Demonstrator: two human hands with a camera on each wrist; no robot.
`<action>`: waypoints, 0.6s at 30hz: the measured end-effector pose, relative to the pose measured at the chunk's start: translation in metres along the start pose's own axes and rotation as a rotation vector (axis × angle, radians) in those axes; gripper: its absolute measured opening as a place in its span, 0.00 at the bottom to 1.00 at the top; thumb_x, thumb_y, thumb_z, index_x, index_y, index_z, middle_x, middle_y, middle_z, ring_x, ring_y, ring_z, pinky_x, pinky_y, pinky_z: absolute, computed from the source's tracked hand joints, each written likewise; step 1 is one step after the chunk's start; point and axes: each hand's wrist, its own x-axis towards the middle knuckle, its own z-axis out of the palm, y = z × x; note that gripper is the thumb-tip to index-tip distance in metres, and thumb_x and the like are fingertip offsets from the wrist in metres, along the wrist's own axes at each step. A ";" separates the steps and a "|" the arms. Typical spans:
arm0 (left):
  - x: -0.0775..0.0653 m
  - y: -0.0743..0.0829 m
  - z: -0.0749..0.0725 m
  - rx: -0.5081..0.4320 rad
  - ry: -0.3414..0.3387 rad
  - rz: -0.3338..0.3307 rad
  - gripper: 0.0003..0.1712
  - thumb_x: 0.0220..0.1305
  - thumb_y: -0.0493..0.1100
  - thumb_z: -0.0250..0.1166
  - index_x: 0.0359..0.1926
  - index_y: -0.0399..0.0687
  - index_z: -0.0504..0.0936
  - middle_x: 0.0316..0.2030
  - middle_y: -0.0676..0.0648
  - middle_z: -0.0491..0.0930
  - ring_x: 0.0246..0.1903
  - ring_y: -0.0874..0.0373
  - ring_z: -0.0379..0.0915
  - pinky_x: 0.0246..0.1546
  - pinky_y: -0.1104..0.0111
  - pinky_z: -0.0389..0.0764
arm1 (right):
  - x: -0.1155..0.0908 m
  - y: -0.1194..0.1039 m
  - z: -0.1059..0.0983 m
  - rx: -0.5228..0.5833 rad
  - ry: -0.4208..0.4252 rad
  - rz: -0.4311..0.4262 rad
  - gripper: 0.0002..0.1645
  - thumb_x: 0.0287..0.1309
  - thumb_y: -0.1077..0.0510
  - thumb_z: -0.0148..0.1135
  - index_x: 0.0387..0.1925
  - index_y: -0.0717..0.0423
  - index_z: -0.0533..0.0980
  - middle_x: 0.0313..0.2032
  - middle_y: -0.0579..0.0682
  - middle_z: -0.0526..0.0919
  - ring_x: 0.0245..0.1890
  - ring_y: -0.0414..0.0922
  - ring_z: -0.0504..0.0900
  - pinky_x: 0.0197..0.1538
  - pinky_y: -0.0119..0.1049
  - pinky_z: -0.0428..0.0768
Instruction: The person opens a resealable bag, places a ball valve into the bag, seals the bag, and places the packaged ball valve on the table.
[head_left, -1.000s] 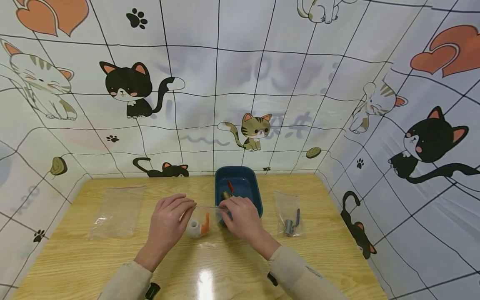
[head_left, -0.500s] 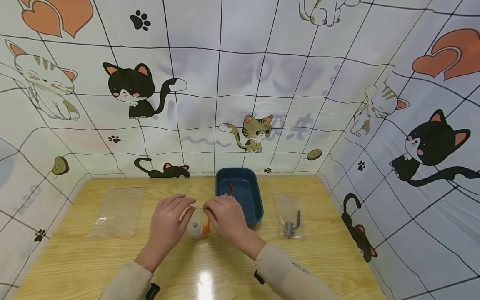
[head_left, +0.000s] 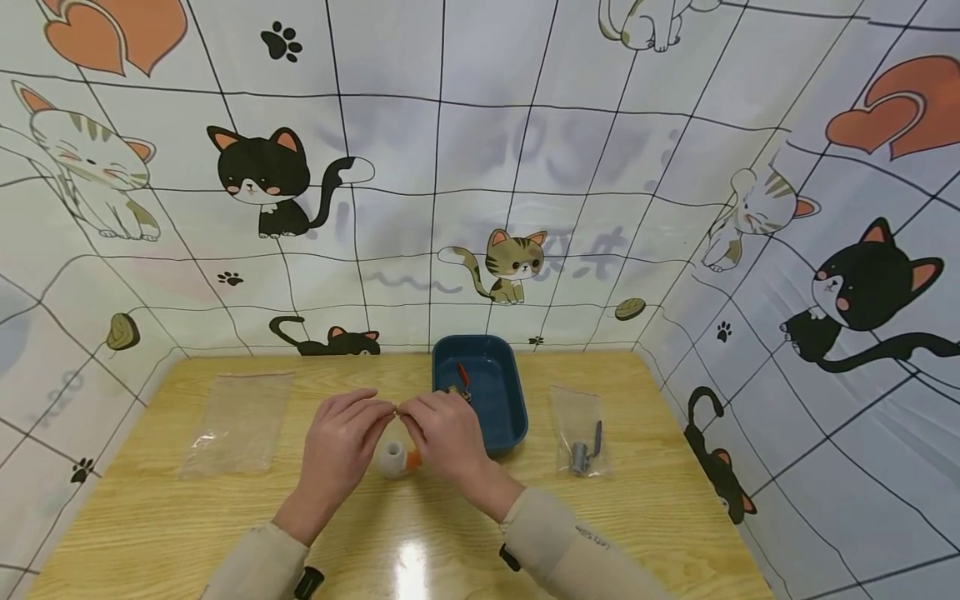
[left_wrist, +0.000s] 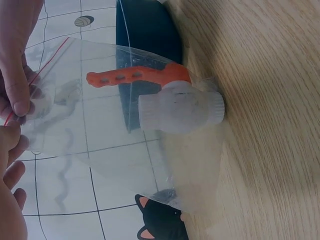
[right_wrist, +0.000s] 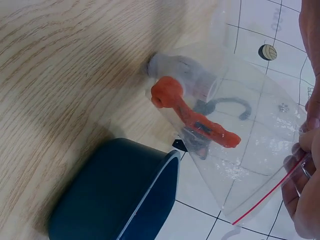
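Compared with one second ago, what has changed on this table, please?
The right hand has moved left along the top edge of the clear bag, close to the left hand. The left hand, blue tray and bagged gray valve stayed in place.

The left hand and right hand are bare. Left sleeve and right sleeve are beige, the right one with small dark lettering; beside each is a black piece.

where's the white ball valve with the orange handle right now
In the head view, the white ball valve is inside a clear zip bag below the left hand and right hand, left of the blue tray.
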 end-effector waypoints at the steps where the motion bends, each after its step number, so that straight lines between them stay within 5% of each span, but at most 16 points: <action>1: 0.000 0.000 0.000 0.002 0.004 0.002 0.07 0.55 0.41 0.72 0.36 0.47 0.88 0.33 0.48 0.88 0.47 0.49 0.82 0.52 0.55 0.77 | 0.000 0.000 0.000 -0.002 -0.001 0.005 0.03 0.62 0.52 0.65 0.36 0.43 0.83 0.33 0.37 0.86 0.32 0.35 0.83 0.36 0.29 0.79; 18: 0.001 -0.001 -0.003 -0.022 -0.013 -0.002 0.04 0.55 0.41 0.72 0.34 0.47 0.87 0.32 0.49 0.88 0.48 0.49 0.82 0.53 0.55 0.77 | 0.003 -0.005 0.002 0.004 0.025 0.012 0.04 0.61 0.52 0.65 0.32 0.42 0.84 0.30 0.38 0.86 0.31 0.36 0.83 0.36 0.29 0.79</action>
